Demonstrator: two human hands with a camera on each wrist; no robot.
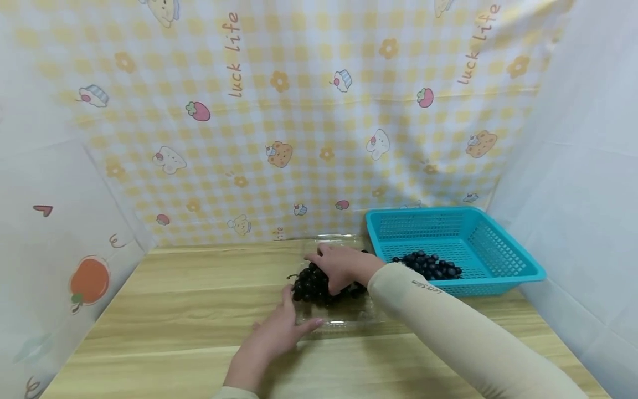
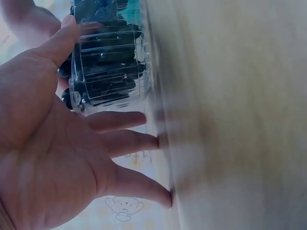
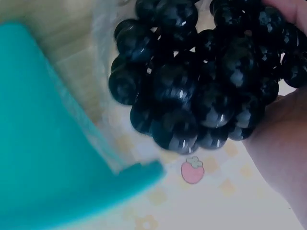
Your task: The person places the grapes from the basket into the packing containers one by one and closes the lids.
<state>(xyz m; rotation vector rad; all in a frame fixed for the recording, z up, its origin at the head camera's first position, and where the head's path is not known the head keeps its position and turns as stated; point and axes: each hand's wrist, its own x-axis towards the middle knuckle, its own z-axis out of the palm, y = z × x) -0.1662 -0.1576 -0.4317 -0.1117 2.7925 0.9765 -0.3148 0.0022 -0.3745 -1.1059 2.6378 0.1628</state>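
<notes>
A bunch of dark grapes point(image 1: 313, 287) lies in a clear plastic box point(image 1: 344, 323) at the middle of the table. From above, my right hand point(image 1: 343, 267) grips the bunch. Its fingertips are partly hidden among the grapes in the head view; in the right wrist view the grapes point(image 3: 177, 86) fill the upper part. At the box's near left corner is my left hand point(image 1: 279, 330), fingers spread and straight. The left wrist view shows the left thumb beside the box wall point(image 2: 110, 72) and the other fingers reaching down to the tabletop.
A blue-green plastic basket point(image 1: 508, 244) stands right of the box, close to it. Another bunch of dark grapes point(image 1: 431, 266) lies inside. A yellow checked cloth point(image 1: 309, 111) hangs behind the wood-grain table point(image 1: 199, 299); white sheeting point(image 1: 573, 183) borders the right side.
</notes>
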